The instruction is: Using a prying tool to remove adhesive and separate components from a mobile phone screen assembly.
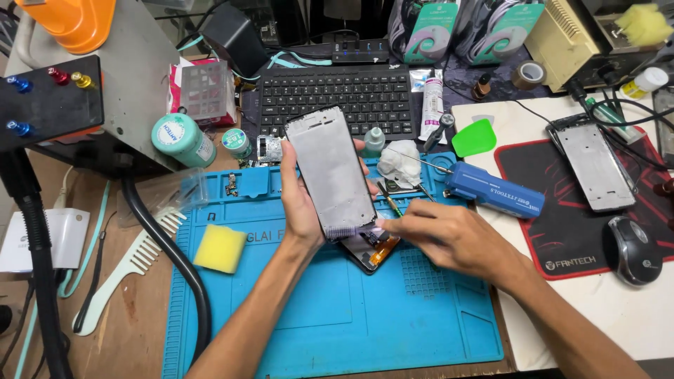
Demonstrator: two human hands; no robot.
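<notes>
Work in hand: a bare grey metal phone frame was held up over the blue silicone repair mat, and its lower edge was being worked on.
Done so far: the frame looked stripped of its screen; a dark phone part with an orange flex strip lay on the mat just beneath it.
Left: I could not tell how much of the lower edge remained to be treated.
Left hand: closed around the frame's long edges, gripping it tilted.
Right hand: fingers pinched narrowly at the frame's lower edge; what they held was too small to tell.
Nearby: a blue electric screwdriver and a yellow sponge lay on the mat.
</notes>
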